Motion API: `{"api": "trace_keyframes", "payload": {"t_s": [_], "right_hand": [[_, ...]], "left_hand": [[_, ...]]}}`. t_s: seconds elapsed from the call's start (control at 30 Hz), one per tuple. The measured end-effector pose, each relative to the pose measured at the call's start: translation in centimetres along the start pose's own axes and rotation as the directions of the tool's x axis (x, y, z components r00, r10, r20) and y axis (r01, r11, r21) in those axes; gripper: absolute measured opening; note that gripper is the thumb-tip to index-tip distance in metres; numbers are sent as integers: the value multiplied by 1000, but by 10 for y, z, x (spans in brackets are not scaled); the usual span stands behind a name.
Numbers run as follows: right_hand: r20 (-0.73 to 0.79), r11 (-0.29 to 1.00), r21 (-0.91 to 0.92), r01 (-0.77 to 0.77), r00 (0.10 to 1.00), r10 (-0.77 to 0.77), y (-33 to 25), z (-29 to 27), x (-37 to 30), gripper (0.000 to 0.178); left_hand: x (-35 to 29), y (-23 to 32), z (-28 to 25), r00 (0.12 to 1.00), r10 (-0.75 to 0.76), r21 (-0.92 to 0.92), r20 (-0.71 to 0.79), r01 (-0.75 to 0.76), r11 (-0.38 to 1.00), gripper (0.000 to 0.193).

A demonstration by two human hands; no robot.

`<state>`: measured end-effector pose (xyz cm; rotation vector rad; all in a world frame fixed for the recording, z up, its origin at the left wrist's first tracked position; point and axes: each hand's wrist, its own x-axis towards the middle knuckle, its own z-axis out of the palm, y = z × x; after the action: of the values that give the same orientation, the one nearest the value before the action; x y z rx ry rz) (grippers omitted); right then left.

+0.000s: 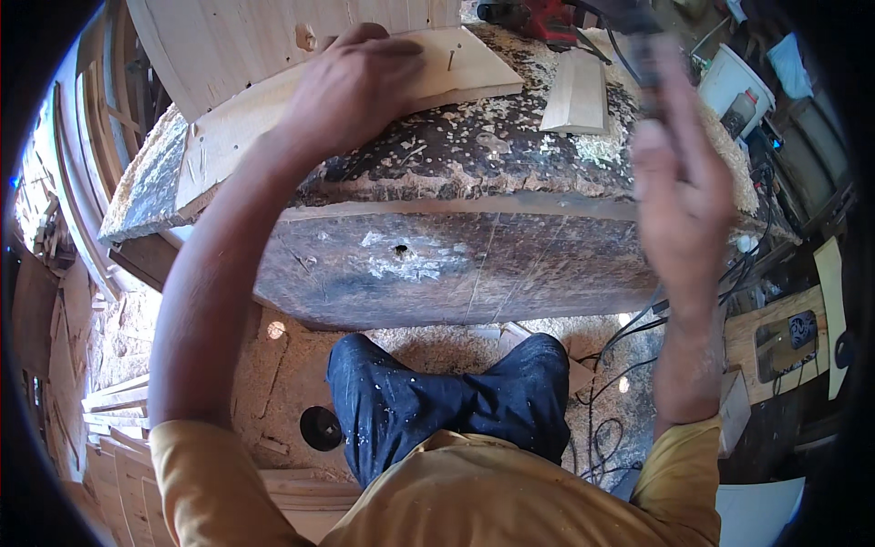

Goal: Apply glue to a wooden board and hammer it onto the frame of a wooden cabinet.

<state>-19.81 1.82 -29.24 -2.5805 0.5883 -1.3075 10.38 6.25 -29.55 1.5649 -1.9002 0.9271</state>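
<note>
My left hand (pixel 355 91) lies over a pale wooden plank (pixel 246 114) on the workbench, its fingers bent around the plank's far side by an upright wooden panel (pixel 214 46). A nail (pixel 450 60) sticks up from the plank to the right of that hand. Raised above the bench's right side, my right hand (pixel 684 187) is closed around a dark, hammer-like tool (pixel 651 77). Motion smears the tool and the fingers, so its head does not show clearly.
The dark, worn workbench (pixel 383 260) is strewn with wood shavings. A bevelled wood block (pixel 577 96) and a red power tool (pixel 545 20) rest on it. Right of it are a white bucket (pixel 729 77), a jar (pixel 740 114) and black cables (pixel 602 392). Wood strips (pixel 118 401) lie at left.
</note>
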Motion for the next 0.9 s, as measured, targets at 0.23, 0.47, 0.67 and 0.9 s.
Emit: {"api": "trace_keyframes", "payload": {"t_s": [0.23,0.47,0.67,0.9], "right_hand": [[-22,939,-207,275,958,-285,0,16,11,45],[-357,989,58,137,928,-108,-17,4,12,47],[140,965,-259,-28,988,66,-13,22,7,46],[-200,979,-167,-120,976,86,-15,18,-1,47]], "left_hand": [[-17,-20,-4,975,182,122,128,-197,973,46],[-16,-21,-4,974,206,116,97,-217,969,44],[-16,-24,-3,975,187,44,123,-194,980,46],[-18,-25,-2,974,199,48,108,-205,978,46]]}}
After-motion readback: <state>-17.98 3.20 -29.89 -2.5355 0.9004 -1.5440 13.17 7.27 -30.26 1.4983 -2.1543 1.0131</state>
